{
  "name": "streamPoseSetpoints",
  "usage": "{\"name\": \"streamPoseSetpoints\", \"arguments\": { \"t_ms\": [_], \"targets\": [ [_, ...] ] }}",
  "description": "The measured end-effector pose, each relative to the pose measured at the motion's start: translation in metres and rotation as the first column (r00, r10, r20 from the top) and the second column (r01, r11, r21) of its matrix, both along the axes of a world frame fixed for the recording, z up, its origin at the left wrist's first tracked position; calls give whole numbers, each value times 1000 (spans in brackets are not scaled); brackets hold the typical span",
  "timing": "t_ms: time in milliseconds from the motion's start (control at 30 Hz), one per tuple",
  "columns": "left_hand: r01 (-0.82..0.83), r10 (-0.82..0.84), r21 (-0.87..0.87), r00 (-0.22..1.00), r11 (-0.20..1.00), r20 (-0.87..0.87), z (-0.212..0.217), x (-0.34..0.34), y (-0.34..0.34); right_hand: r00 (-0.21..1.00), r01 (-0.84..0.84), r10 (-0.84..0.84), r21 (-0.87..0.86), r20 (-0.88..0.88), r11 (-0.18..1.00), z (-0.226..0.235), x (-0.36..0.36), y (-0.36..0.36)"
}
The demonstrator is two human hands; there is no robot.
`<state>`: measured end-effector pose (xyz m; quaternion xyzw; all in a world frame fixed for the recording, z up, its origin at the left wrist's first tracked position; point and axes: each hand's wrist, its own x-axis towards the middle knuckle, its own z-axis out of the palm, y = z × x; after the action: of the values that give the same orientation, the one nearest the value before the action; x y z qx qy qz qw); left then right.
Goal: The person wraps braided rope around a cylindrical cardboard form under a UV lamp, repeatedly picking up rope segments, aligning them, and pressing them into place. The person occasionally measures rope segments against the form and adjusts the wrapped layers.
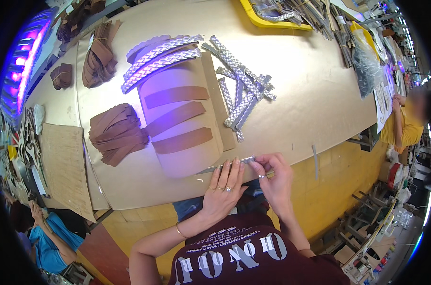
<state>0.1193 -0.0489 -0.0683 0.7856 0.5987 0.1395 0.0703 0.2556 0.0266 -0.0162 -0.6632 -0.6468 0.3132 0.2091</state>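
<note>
A narrow silver braided strip (211, 167) lies along the table's near edge. My left hand (223, 187) rests across it with fingers stretched flat, pressing it down. With thumb and fingers pinched, my right hand (274, 178) grips the strip's right end. Just beyond is a pale curved board (177, 164) carrying three brown strips (177, 97) laid apart. Two more silver braids (163, 60) lie across its far end. To the right of the board sits a loose pile of silver braided strips (244, 85).
Bundles of brown strips (118, 133) lie left of the board, with others (100, 57) farther back. A yellow tray (277, 23) of strips stands at the far edge. A brown sheet (66, 166) lies at left. Co-workers sit at right (405, 126) and lower left (54, 242).
</note>
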Motion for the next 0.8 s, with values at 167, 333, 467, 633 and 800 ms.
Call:
{"name": "streamPoseSetpoints", "arguments": {
  "t_ms": [167, 333, 467, 633, 800],
  "targets": [
    [-10, 11, 30, 999, 999, -40, 0, -1, 1, 936, -324, 283, 198, 211, 925, -5, 14, 9],
    [-11, 19, 93, 996, 996, -82, -2, -1, 3, 662, -724, 566, 221, 492, 654, -1, 33, 27],
    [-13, 26, 117, 994, 993, -109, -1, -2, 4, 475, -874, 580, 278, 662, 399, -3, 42, 41],
    [-37, 38, 63, 999, 997, -10, 3, -1, 4, 398, -917, 603, 300, 691, 261, -8, 48, 53],
    [-3, -3, 56, 994, 998, 110, 4, 1, 9, 320, -947, 508, 273, 800, 168, -15, 67, 61]
  ]
}}
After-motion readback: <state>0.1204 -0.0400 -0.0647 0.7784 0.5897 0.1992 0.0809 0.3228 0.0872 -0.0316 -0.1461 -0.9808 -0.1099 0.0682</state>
